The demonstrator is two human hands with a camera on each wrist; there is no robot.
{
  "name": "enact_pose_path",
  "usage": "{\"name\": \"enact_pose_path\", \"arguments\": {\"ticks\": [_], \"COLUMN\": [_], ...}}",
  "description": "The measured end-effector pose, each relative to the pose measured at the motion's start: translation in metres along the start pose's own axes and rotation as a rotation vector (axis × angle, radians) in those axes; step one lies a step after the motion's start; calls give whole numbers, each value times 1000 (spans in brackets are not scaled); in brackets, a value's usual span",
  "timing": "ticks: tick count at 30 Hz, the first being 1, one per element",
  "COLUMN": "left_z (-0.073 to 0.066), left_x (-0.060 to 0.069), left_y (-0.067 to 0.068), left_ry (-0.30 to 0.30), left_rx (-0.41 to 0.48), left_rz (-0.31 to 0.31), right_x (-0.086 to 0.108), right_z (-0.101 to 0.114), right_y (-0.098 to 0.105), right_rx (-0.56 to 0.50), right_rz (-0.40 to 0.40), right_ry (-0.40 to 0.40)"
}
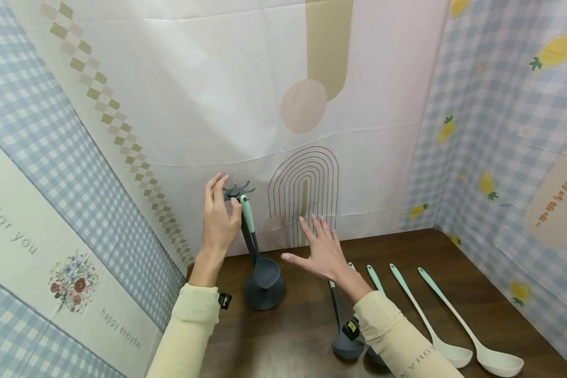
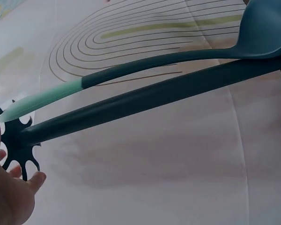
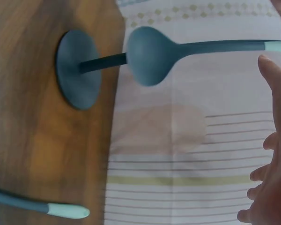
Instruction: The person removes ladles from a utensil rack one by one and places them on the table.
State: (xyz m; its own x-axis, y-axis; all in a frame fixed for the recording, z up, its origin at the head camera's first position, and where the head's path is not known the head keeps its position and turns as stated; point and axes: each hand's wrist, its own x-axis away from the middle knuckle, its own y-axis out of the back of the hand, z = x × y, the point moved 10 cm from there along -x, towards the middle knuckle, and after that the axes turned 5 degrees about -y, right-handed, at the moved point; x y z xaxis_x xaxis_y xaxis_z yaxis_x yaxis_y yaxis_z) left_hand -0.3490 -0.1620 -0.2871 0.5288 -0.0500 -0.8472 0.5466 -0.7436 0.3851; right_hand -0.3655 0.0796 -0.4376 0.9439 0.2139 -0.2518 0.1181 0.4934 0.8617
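A dark ladle with a mint handle [image 1: 248,212] hangs bowl-down from a dark utensil stand [image 1: 263,300], whose crown of hooks [image 2: 19,147] is at the top. My left hand [image 1: 221,220] is beside that crown, fingers pointing up and thumb near the handle's end. In the left wrist view its fingertips show next to the hooks; whether they touch is unclear. To the right of the stand my right hand [image 1: 318,252] is spread in the air and holds nothing. The right wrist view shows the hanging ladle's bowl [image 3: 152,56] in front of the post.
On the brown table [image 1: 283,336] at right lie a dark ladle [image 1: 347,347], another dark utensil [image 1: 375,358] partly hidden by my right sleeve, and two white ladles [image 1: 453,354] with mint handles. Patterned cloth [image 1: 208,105] covers the walls behind and at both sides.
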Motion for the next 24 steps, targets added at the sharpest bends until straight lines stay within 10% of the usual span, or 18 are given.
{"name": "enact_pose_path", "arguments": {"ticks": [12, 24], "left_z": [7, 15], "left_x": [-2, 6], "left_y": [-3, -1], "left_ry": [-41, 126], "left_rx": [53, 70], "left_rz": [-27, -67], "right_x": [-6, -7], "right_z": [51, 89], "right_y": [14, -1], "right_rx": [-147, -391], "right_rz": [-1, 36], "right_ry": [85, 116]}}
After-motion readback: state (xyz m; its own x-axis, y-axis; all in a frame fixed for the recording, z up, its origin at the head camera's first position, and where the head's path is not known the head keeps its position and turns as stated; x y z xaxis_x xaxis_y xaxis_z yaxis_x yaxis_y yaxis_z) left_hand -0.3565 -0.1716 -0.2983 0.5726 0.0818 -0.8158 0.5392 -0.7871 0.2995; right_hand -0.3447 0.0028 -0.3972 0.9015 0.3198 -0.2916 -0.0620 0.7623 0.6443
